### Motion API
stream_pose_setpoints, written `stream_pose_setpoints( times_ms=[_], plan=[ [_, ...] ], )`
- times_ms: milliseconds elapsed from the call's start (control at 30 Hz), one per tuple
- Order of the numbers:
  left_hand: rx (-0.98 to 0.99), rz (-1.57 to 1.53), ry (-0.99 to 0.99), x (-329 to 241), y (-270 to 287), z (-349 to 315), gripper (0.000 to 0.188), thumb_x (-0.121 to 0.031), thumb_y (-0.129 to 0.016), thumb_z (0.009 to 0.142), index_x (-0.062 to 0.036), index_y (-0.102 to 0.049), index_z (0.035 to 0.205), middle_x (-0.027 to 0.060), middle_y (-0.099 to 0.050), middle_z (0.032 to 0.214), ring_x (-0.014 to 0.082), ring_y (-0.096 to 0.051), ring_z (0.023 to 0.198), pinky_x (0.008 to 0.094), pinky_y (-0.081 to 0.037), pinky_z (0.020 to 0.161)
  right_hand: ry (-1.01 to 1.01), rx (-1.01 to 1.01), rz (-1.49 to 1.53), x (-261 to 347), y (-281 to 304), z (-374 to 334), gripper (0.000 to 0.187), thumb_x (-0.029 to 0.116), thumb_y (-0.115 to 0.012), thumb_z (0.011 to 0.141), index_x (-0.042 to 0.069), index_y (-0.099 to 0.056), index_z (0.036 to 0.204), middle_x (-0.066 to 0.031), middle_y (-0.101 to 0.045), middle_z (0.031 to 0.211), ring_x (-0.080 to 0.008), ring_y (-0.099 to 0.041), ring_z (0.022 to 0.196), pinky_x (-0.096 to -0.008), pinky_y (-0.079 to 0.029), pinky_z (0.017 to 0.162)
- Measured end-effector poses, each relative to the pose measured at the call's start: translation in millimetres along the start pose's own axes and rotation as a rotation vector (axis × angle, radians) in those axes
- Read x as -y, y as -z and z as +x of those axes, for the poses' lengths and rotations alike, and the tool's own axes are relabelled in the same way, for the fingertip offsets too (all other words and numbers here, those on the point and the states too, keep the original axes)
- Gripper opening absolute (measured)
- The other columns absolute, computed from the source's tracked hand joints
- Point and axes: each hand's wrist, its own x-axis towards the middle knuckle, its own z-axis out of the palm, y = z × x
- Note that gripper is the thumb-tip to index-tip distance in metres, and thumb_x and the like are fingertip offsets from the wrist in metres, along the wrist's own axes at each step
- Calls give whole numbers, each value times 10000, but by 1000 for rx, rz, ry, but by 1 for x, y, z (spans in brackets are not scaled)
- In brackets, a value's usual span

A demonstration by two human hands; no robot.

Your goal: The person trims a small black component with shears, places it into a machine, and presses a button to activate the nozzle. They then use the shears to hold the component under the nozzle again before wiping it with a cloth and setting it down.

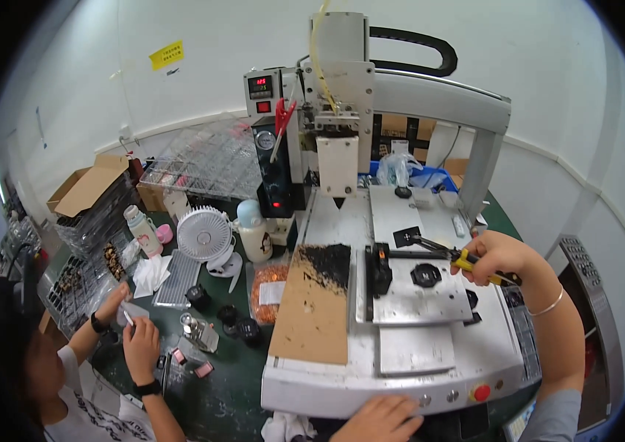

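Right hand [500,259]: fingers wrapped around yellow-handled pliers [465,259], right of centre, their tips at a black square piece [406,236].
Left hand [380,421]: fingers loosely extended at the bottom centre, on the front edge of a white machine [320,392].
Tabletop [228,379]: dark green, carrying the machine and, left of centre, a white fan [204,234].
Brown board [309,320]: centre, smeared black at its top.
Room: white walls [217,44], yellow notice [167,55] upper left.
Co-worker [92,401]: lower left.
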Motion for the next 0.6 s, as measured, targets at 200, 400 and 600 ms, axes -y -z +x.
stream_pose_setpoints(
  times_ms=[200,400,600],
  plan=[
    [102,315,-132,23,-25,10,379,-218,-462,788,-50,-504,1125,149,-459,1253,274,-432,1166,459,-345,961,-40,18,28,20,12,91,375,123,-599,510,-71,-643,828,-72,-545,559,-131,-519,466,-236,-396,444],
    [165,386,-121,26,-39,7,500,-237,-388,832,-19,-420,1281,170,-413,1334,282,-390,1238,460,-307,1005,-19,190,115,12,9,151,452,45,-603,496,-80,-621,930,-66,-574,651,-131,-548,544,-227,-435,489],
    [71,368,-107,31,-43,5,419,-219,-426,817,6,-482,1167,200,-439,1301,296,-433,1197,447,-323,1000,74,248,183,5,-1,164,490,28,-615,481,-88,-614,957,-62,-598,708,-124,-559,583,-219,-450,523]
  ],
)
